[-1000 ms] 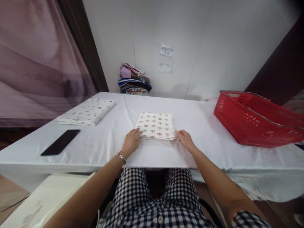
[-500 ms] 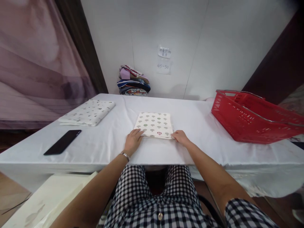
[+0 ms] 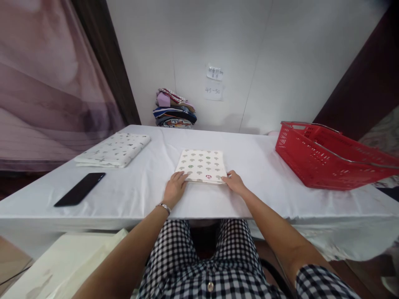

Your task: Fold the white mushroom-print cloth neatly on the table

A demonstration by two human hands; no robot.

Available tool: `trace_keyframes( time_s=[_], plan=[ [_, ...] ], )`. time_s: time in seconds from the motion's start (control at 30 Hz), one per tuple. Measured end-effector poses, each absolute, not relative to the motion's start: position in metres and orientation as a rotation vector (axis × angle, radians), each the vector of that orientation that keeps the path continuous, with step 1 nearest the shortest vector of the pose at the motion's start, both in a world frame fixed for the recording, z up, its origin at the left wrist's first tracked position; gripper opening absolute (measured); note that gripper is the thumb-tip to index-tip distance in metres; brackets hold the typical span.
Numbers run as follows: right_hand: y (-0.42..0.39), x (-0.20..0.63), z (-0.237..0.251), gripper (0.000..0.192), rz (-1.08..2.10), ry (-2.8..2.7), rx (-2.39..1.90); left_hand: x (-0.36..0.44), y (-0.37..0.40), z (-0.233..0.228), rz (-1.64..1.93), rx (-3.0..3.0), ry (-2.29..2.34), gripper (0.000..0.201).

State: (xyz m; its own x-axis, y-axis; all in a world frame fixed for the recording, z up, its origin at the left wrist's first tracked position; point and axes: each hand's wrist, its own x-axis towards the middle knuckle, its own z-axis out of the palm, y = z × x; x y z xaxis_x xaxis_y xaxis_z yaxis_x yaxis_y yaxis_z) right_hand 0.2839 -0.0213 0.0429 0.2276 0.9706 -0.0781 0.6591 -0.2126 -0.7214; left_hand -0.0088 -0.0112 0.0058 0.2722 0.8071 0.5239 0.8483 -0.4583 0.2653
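A cream cloth [image 3: 201, 164] with rows of grey mushroom prints, plus a few green and red ones, lies folded into a rough square at the middle of the table. My left hand [image 3: 175, 187] is closed on its near left corner, thumb over the edge. At the near right corner, my right hand [image 3: 234, 182] pinches the layers between thumb and fingers. The undersides of both grips are hidden. The near edge of the cloth shows stacked layers between my hands.
A second folded white printed cloth [image 3: 116, 148] lies at the left, with a black phone [image 3: 80, 189] nearer me. A red basket [image 3: 324, 164] stands at the right of the white-covered table [image 3: 255, 166]. Folded fabrics [image 3: 174, 110] are piled at the back against the wall.
My right hand has shifted slightly left at the corner, its fingers further over the cloth. The left hand stays at its corner. The view has tilted slightly.
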Motion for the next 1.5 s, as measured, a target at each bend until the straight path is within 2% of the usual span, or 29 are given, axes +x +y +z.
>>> trace_keyframes(
  time_s=[0.07,0.17,0.43,0.63,0.87,0.93,1.03,1.13,1.23,1.5],
  plan=[
    [-0.016,0.281,0.045,0.02,0.787,-1.437,-1.836,-0.008,-0.012,0.006,-0.94,-2.453,-1.588,0.031],
    [-0.007,0.28,0.047,0.019,0.821,-1.371,-1.67,-0.008,-0.014,0.006,-0.942,-2.449,-1.583,0.032],
    [-0.013,0.288,0.029,0.012,0.787,-1.434,-1.92,-0.005,-0.019,0.012,-0.856,-2.457,-1.613,0.032],
    [-0.01,0.289,0.037,0.021,0.735,-1.516,-2.009,-0.002,-0.02,0.016,-0.844,-2.406,-1.578,0.031],
    [-0.018,0.284,0.052,0.029,0.336,-1.807,-2.169,0.006,-0.008,0.021,-0.908,-2.486,-1.497,0.026],
    [-0.024,0.282,0.054,0.032,0.104,-1.95,-2.016,0.008,-0.006,0.022,-0.933,-2.5,-1.507,0.025],
    [-0.03,0.28,0.054,0.031,-0.106,-2.263,-1.503,0.009,-0.005,0.024,-0.945,-2.505,-1.517,0.026],
    [-0.03,0.276,0.053,0.023,-0.085,-2.454,-1.265,0.009,-0.005,0.026,-0.929,-2.519,-1.516,0.025],
    [-0.027,0.274,0.057,0.019,-0.056,-2.51,-1.324,0.008,-0.005,0.03,-0.894,-2.521,-1.531,0.026],
    [-0.02,0.274,0.08,0.024,-0.099,-2.642,-1.605,0.008,-0.003,0.034,-0.747,-2.543,-1.504,0.028]
  ],
)
